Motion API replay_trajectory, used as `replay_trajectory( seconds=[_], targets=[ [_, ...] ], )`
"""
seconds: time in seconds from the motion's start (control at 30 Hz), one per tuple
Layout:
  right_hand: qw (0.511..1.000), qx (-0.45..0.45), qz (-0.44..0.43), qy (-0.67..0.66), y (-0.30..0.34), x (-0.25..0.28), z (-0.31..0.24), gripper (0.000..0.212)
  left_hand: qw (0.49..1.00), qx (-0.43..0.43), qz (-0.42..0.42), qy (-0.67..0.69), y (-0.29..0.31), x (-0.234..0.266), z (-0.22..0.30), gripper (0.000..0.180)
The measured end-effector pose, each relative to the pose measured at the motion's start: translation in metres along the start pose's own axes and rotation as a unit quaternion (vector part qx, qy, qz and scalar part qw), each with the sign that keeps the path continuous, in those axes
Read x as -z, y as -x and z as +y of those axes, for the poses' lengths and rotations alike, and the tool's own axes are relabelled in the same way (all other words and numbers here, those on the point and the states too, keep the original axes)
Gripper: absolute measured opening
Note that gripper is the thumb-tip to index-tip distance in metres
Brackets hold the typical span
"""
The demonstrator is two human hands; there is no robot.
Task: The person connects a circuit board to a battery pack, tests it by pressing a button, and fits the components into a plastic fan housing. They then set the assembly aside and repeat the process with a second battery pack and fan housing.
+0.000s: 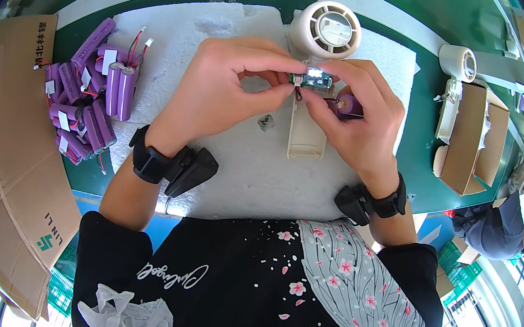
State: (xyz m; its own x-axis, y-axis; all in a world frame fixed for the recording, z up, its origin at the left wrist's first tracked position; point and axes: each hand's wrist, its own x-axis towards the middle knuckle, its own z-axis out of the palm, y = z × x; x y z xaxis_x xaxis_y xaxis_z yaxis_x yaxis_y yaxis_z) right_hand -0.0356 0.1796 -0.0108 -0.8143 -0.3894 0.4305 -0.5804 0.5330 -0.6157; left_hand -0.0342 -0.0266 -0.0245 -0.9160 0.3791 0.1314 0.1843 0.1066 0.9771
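Between both hands is a small green circuit board (316,80) with a bright white spot on it. My left hand (229,84) pinches its left end, thumb below and index finger above. At its right end, the fingertips of my right hand (365,111) close on the same board. A purple battery cell (348,106) shows by the right palm; whether the hand grips it is hidden. Under the hands lies the cream handle shell (307,133) of a handheld fan, with its round fan head (329,30) beyond. Short dark wires hang by the board.
White foam sheets (226,185) cover the green table. Several purple battery packs (88,90) with wires are heaped at the left, beside a large cardboard sheet (2,151). At the right are another fan (457,63) and an open cardboard box (474,140). A person (496,225) sits farther right.
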Motion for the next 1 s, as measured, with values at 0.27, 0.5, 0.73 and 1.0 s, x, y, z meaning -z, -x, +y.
replay_trajectory(
  seconds=[0.27,0.5,0.73,1.0],
  targets=[
    [1.000,-0.013,0.006,0.003,0.001,-0.001,-0.003,0.037,0.988,-0.073,0.033,-0.134,-0.001,-0.004,0.003,0.029],
    [0.999,-0.041,0.010,-0.001,0.001,-0.002,-0.006,0.034,0.993,-0.052,0.034,-0.102,0.001,-0.008,-0.001,0.029],
    [0.995,-0.096,0.013,-0.033,0.000,-0.002,-0.009,0.025,0.992,-0.055,0.077,-0.080,0.000,-0.029,0.003,0.035],
    [0.994,-0.108,0.011,-0.004,-0.001,0.001,-0.011,0.020,0.989,-0.007,0.097,-0.112,0.003,-0.038,0.005,0.036]
  ],
)
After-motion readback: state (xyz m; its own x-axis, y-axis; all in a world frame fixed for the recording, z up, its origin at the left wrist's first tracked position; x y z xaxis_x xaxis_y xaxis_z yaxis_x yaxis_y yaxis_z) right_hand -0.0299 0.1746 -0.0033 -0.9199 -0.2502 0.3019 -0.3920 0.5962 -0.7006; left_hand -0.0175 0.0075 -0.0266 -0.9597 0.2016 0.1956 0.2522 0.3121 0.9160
